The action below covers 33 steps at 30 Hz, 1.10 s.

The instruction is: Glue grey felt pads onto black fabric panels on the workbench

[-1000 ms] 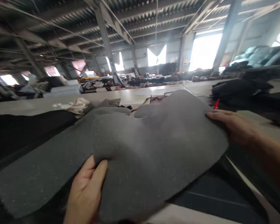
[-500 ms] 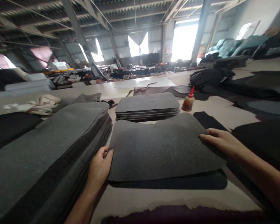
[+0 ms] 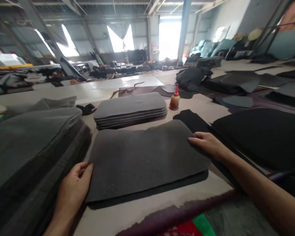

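A dark grey sheet of flat material (image 3: 147, 157), perhaps leather or felt, is held by its two short sides. My left hand (image 3: 75, 186) pinches its left edge between thumb and fingers. On the opposite edge my right hand (image 3: 208, 144) has a similar grip, with the underside fingers hidden. Beneath the sheet, a darker piece (image 3: 196, 177) shows along the front edge. Just behind lies a neat stack of grey round-cornered sheets (image 3: 130, 106). A squeeze bottle (image 3: 174, 101) with a red nozzle and brown contents stands right of that stack.
A tall pile of grey sheets (image 3: 34, 141) rises on the left, close to my left hand. More black pieces (image 3: 263, 137) lie on the right. A dark strip (image 3: 191, 119) sits behind my right hand. The pale table covering (image 3: 127, 213) has a ragged purple front edge.
My view has turned to the right, so everything sits further left. The held sheet has come down closer over the darker piece, of which less shows at the front.
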Available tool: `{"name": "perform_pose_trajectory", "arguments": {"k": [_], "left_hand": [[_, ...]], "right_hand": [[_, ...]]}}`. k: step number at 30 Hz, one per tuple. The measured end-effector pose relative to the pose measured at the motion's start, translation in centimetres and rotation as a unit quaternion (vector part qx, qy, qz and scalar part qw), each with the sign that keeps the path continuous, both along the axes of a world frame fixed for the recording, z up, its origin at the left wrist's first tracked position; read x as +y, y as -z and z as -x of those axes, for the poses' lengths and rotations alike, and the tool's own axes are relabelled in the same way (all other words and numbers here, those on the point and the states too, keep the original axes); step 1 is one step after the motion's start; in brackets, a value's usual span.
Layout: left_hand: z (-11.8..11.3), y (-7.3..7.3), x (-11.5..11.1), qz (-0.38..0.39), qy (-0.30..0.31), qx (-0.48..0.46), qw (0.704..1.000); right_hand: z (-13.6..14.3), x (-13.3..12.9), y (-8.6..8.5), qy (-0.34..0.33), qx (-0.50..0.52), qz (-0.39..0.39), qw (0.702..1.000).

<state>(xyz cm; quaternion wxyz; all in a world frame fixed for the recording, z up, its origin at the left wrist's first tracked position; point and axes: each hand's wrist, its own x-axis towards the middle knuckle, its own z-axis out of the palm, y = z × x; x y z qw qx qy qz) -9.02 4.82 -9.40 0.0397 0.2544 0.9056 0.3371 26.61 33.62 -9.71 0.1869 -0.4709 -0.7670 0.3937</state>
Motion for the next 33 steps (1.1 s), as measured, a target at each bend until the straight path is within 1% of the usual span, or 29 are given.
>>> {"name": "perform_pose_trajectory", "arguments": {"k": [5,12,18,24,29,33], "left_hand": [[-0.1,-0.2,-0.1,0.061,-0.021,-0.028,0.998],[0.3,0.1,-0.3,0.099,-0.033,-0.02,0.994],[0.0,-0.1,-0.4,0.146,-0.03,0.004,0.989],[-0.1,0.2,-0.4,0.153,-0.014,0.032,0.988],[-0.3,0.1,-0.4,0.163,-0.011,0.038,0.986],[-0.3,0.2,-0.4,0.151,-0.007,0.033,0.988]], "right_hand": [[-0.4,0.0,0.2,-0.007,-0.035,-0.037,0.999],[-0.4,-0.7,0.5,-0.018,-0.064,-0.069,0.995],[-0.5,-1.0,1.3,-0.015,-0.093,-0.085,0.992],[-0.6,-0.9,1.8,-0.012,-0.104,-0.094,0.99],[-0.6,-0.8,1.7,-0.004,-0.111,-0.085,0.99],[-0.6,-0.7,1.6,0.0,-0.115,-0.082,0.99]]}}
